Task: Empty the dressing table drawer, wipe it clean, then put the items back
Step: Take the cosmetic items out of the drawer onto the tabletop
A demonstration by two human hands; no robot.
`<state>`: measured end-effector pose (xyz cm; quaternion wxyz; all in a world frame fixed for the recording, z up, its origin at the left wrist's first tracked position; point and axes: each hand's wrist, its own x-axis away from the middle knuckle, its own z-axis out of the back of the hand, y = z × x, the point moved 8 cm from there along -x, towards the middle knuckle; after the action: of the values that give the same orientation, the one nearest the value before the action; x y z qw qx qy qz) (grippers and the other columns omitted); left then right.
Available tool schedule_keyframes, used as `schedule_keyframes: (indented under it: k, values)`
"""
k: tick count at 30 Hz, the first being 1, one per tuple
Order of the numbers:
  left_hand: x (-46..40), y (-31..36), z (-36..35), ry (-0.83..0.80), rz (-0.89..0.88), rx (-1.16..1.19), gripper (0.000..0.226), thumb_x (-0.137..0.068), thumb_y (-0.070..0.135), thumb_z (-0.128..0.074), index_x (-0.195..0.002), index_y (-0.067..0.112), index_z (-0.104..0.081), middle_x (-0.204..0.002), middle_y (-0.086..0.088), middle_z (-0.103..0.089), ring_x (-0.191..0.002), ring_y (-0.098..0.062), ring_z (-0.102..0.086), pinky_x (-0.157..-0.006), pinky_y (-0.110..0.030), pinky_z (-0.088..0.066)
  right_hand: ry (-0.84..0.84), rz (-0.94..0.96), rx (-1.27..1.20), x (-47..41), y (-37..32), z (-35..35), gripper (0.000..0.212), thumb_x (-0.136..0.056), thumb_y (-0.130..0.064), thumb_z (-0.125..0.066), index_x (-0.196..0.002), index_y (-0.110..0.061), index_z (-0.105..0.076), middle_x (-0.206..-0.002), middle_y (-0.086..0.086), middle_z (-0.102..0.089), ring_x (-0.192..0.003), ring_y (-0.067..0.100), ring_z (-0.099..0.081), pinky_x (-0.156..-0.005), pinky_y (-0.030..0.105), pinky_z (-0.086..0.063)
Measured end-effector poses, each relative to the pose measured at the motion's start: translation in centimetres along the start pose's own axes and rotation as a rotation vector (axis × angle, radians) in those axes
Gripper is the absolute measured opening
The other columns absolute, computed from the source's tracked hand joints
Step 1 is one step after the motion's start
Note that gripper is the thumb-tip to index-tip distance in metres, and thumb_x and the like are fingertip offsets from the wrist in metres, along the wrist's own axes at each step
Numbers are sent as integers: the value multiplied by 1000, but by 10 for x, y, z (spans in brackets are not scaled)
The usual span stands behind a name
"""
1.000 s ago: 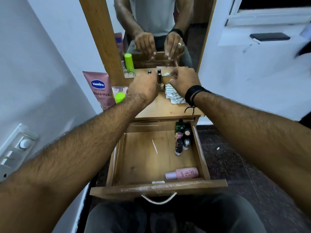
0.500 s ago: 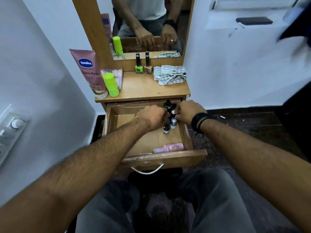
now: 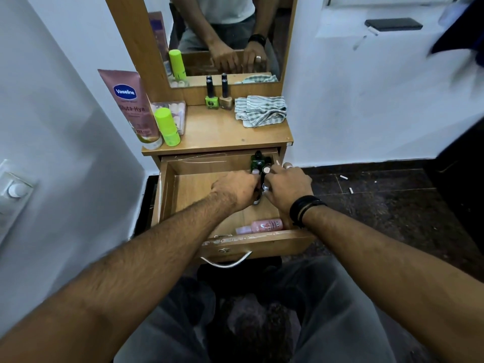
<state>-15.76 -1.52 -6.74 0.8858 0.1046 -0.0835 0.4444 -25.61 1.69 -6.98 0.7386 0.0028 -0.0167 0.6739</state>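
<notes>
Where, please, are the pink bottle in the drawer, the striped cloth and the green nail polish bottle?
pink bottle [image 3: 264, 226], head view, middle of its body, lying in the drawer.
striped cloth [image 3: 260, 110], head view, centre of the crumpled folds.
green nail polish bottle [image 3: 211, 101], head view, its green glass base.

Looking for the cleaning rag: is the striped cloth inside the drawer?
No, the striped cloth lies crumpled on the tabletop by the mirror, above the open drawer.

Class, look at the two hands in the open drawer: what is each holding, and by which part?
Both the left hand and the right hand close on the cluster of small dark bottles; which bottle, and where, is hidden.
</notes>
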Motion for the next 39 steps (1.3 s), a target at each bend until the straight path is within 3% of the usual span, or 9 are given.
schedule_keyframes:
  k: [5,11,15,17,20,24,28,33,39]
  values:
    - [5,1,2,1,-17,-11,26,-93,34,-58,-116,22,-55,-109,-4,-67,-100,-30,-66,-79,-46,-59,51,38,9,5,-11,4,14,-93,-29,-53,-102,-24,-62,-100,0,-65,-99,29,-57,-77,44,-53]
    - [19,-3,11,-21,-8,-46,29,-96,35,-58,-121,22,-58,-109,-5,-66,-100,-29,-64,-76,-42,-57,6,24,-13,2,-14,2,23,-87,-36,-53,-104,-23,-61,-99,4,-67,-96,30,-58,-83,49,-52]
    - [29,-16,34,-55,18,-58,25,-92,37,-64,-113,23,-65,-107,-5,-65,-94,-29,-62,-77,-41,-56,24,122,-48,8,-22,19,19,-88,-33,-55,-100,-19,-62,-95,5,-68,-92,31,-60,-80,39,-49]
    - [30,-24,54,-23,17,-91,29,-89,37,-67,-114,23,-68,-111,-6,-67,-99,-30,-65,-76,-37,-55,45,153,-97,8,-26,36,13,-85,-33,-58,-91,-22,-60,-88,3,-68,-86,28,-63,-76,38,-50]
    - [24,-42,91,32,65,-107,32,-86,38,-71,-114,22,-69,-100,-5,-67,-88,-27,-62,-71,-35,-52,51,119,-270,-10,-26,63,10,-77,-31,-66,-86,-25,-63,-85,0,-70,-83,24,-64,-74,35,-50]
    - [-3,-66,141,144,106,-94,26,-88,35,-73,-110,22,-74,-102,-3,-70,-89,-24,-65,-79,-39,-59,162,74,-417,-55,-29,107,14,-74,-31,-71,-85,-22,-70,-87,-1,-72,-85,20,-63,-76,34,-51]
    - [-32,-89,178,289,193,-106,21,-90,28,-71,-108,18,-72,-92,-4,-67,-81,-23,-65,-69,-38,-57,241,23,-509,-104,-33,128,12,-71,-27,-72,-82,-20,-71,-87,2,-71,-86,22,-63,-75,36,-53]
    - [-59,-109,193,364,259,-132,27,-92,22,-68,-118,14,-69,-109,-14,-67,-100,-37,-65,-72,-42,-51,296,-7,-517,-153,-39,128,7,-76,-23,-70,-84,-23,-69,-89,1,-70,-90,21,-62,-71,29,-47]
    - [-80,-129,186,366,284,-130,29,-93,22,-68,-121,13,-67,-109,-15,-64,-101,-38,-63,-70,-39,-47,330,-55,-513,-188,-39,114,8,-80,-23,-69,-88,-21,-71,-96,2,-69,-93,20,-62,-70,26,-40]
